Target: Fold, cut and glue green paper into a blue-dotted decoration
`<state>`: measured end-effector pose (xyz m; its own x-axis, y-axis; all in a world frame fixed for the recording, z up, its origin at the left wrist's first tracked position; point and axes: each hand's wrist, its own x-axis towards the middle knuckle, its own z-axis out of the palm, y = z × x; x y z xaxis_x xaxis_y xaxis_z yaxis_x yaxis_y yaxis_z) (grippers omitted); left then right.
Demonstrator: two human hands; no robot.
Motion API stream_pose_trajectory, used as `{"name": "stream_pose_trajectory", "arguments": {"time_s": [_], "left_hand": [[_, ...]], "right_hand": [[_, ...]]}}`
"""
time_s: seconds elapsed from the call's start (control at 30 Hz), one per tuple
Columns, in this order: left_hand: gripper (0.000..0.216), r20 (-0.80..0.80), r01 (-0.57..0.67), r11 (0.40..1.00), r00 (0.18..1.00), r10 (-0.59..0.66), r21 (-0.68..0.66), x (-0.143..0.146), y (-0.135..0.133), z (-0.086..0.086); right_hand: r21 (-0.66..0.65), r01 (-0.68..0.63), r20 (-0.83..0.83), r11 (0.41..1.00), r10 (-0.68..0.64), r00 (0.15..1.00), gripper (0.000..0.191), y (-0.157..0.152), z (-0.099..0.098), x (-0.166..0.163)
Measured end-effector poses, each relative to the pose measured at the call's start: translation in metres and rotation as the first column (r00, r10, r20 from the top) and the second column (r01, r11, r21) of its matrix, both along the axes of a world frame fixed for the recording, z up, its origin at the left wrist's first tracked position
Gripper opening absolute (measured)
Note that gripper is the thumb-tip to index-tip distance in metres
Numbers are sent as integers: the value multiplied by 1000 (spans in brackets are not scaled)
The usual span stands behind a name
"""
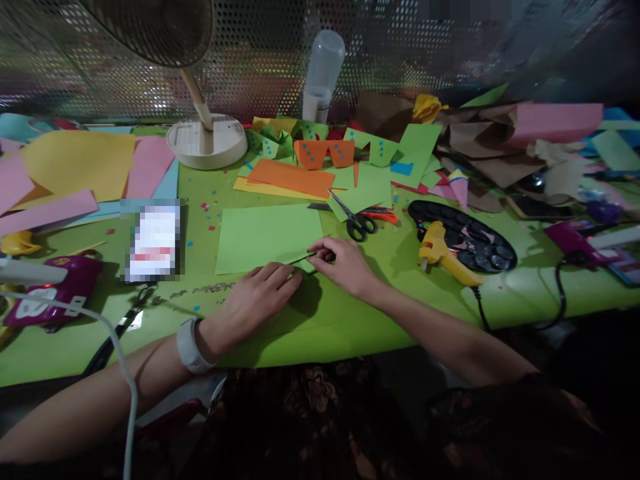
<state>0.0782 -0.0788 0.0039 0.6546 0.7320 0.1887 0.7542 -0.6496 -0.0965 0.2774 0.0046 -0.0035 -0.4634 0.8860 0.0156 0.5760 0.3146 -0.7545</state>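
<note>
A light green paper sheet lies flat on the green-covered table in front of me. My right hand is closed at the sheet's lower right corner, its thumb and fingertips pinching a thin dark stick-like piece. That piece runs along the sheet's near edge toward my left hand, which rests with fingers laid down at the lower edge. Whether the left fingertips grip the piece is hidden. Black-handled scissors lie just beyond my right hand, partly over another green paper piece.
A yellow glue gun leans on a black palette tray at right. Orange cut-paper glasses stand behind orange sheets. A phone, purple device, fan base and clear bottle are around. A white cable crosses my left forearm.
</note>
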Motion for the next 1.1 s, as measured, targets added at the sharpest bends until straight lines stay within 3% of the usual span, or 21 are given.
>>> {"name": "stream_pose_trajectory", "arguments": {"time_s": [0.83, 1.1], "left_hand": [[29, 56, -13, 997, 998, 17, -71, 1, 0, 1], [27, 62, -9, 1000, 998, 10, -21, 0, 0, -2]], "right_hand": [[52, 1, 6, 999, -1, 1000, 7, -1, -5, -1], [64, -7, 34, 998, 5, 999, 5, -1, -3, -1]]}}
